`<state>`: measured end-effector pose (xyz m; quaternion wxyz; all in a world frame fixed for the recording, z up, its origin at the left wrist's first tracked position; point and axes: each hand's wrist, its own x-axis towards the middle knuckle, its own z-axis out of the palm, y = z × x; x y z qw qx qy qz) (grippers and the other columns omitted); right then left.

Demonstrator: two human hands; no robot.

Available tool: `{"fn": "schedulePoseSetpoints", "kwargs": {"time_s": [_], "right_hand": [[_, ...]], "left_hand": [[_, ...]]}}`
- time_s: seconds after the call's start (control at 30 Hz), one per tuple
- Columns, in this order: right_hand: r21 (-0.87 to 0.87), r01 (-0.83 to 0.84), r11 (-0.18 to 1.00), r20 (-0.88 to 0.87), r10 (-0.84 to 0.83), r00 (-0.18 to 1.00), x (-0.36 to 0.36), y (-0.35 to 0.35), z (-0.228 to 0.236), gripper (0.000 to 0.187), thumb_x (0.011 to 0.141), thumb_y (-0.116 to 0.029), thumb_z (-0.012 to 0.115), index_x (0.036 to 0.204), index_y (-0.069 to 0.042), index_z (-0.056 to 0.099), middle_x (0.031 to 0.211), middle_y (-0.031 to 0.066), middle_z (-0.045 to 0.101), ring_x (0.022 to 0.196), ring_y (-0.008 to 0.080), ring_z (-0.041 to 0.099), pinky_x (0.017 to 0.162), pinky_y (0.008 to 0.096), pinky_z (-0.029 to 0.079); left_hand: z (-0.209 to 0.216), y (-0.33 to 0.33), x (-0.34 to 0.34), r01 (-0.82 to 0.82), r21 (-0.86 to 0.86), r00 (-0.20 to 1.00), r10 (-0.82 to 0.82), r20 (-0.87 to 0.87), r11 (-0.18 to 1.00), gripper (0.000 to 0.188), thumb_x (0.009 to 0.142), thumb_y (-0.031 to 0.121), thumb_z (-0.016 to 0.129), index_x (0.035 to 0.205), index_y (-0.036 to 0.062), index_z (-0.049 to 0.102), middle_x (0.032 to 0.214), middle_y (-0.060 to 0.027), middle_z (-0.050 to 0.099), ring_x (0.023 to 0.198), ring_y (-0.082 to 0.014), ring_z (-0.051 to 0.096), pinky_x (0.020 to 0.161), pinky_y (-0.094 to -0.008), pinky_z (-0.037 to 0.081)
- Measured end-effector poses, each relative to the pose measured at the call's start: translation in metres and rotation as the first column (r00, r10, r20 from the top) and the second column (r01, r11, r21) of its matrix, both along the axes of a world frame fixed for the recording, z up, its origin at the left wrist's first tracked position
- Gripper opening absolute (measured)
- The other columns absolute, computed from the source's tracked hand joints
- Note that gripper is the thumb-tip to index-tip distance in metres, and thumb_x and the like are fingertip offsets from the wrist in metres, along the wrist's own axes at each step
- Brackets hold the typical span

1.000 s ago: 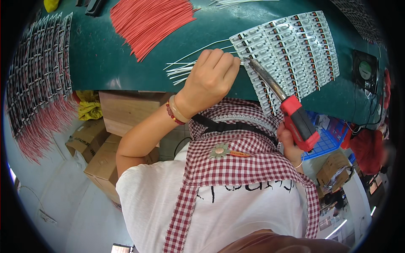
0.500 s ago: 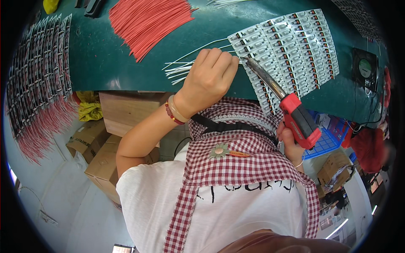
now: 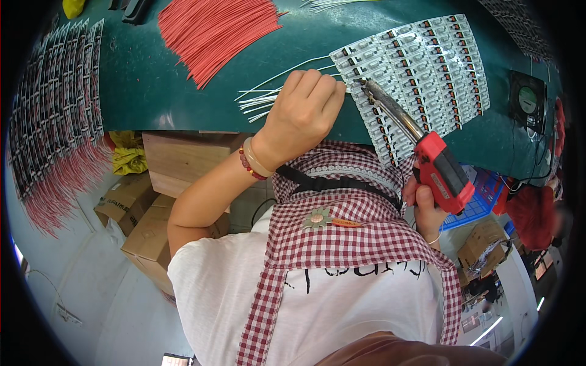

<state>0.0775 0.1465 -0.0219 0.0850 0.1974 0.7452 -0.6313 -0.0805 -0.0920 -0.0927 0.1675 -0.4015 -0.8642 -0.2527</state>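
My left hand is closed in a pinch at the left edge of a panel of small circuit boards. White wires stick out to the left from behind its fingers, and their gripped part is hidden. Two other white wires run along the table to the panel's upper left edge. My right hand is wrapped round the red and black handle of a soldering iron. The iron slants up and left, its dark tip over the panel's left columns, a little right of my left fingertips. Whether the tip touches a board I cannot tell.
A heap of red wires lies on the green table at the back left. Wired board panels hang at the far left edge. A black device with a round disc stands at right. Cardboard boxes sit below.
The soldering iron and my right hand have shifted to the right, taking the tip away from my left fingertips. My left hand and the panel have stayed in place.
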Motion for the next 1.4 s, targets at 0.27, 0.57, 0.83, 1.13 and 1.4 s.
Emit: {"fn": "schedulePoseSetpoints", "kwargs": {"time_s": [0.27,0.57,0.83,1.13,1.4], "right_hand": [[-0.099,0.062,0.993,-0.053,-0.068,0.996,-0.002,0.005,0.001,0.064,0.095,-0.048,0.063,0.127,0.006,0.049,0.064,0.0065,0.053,0.050,0.0109,0.046,0.050,0.0266,0.040],[-0.185,0.037,0.982,-0.020,-0.042,0.999,0.003,0.012,0.000,0.061,0.096,-0.044,0.062,0.127,0.007,0.049,0.065,0.0079,0.055,0.050,0.0118,0.047,0.048,0.0273,0.041],[-0.051,-0.042,0.998,0.050,0.045,0.998,0.012,0.014,-0.002,0.049,0.097,-0.037,0.062,0.124,0.003,0.056,0.071,0.0077,0.060,0.056,0.0112,0.050,0.051,0.0244,0.039],[0.193,-0.187,0.963,0.087,0.173,0.981,0.029,0.028,-0.017,0.051,0.094,-0.044,0.066,0.113,0.002,0.058,0.075,0.0044,0.058,0.059,0.0095,0.050,0.052,0.0250,0.039],[0.009,-0.116,0.993,0.019,0.116,0.993,0.029,0.030,-0.005,0.037,0.095,-0.021,0.066,0.123,0.003,0.063,0.104,0.0089,0.069,0.096,0.0188,0.065,0.085,0.0341,0.051]], "left_hand": [[0.007,-0.003,0.002,-0.008,-0.008,0.999,0.009,0.037,1.000,0.026,0.074,0.006,0.064,0.098,-0.0025,0.067,0.085,-0.0073,0.053,0.077,-0.0222,0.053,0.070,-0.0338,0.043],[0.006,-0.001,0.018,-0.036,0.053,0.994,0.031,0.105,0.998,0.031,0.074,0.001,0.067,0.104,-0.0015,0.070,0.085,-0.0062,0.060,0.072,-0.0214,0.055,0.064,-0.0338,0.043],[0.006,0.005,0.016,-0.040,0.022,0.995,0.038,0.093,0.999,0.027,0.074,0.000,0.068,0.101,-0.0004,0.070,0.082,-0.0045,0.057,0.070,-0.0201,0.053,0.063,-0.0342,0.040],[0.004,0.003,0.015,-0.009,-0.010,0.998,0.010,0.068,1.000,0.024,0.074,0.007,0.064,0.096,-0.0033,0.065,0.081,-0.0072,0.051,0.075,-0.0215,0.052,0.067,-0.0338,0.042],[0.007,0.005,0.016,-0.036,-0.001,0.993,0.036,0.109,0.999,0.025,0.074,0.000,0.068,0.100,-0.0003,0.069,0.081,-0.0047,0.055,0.071,-0.0206,0.053,0.064,-0.0346,0.040]]}}
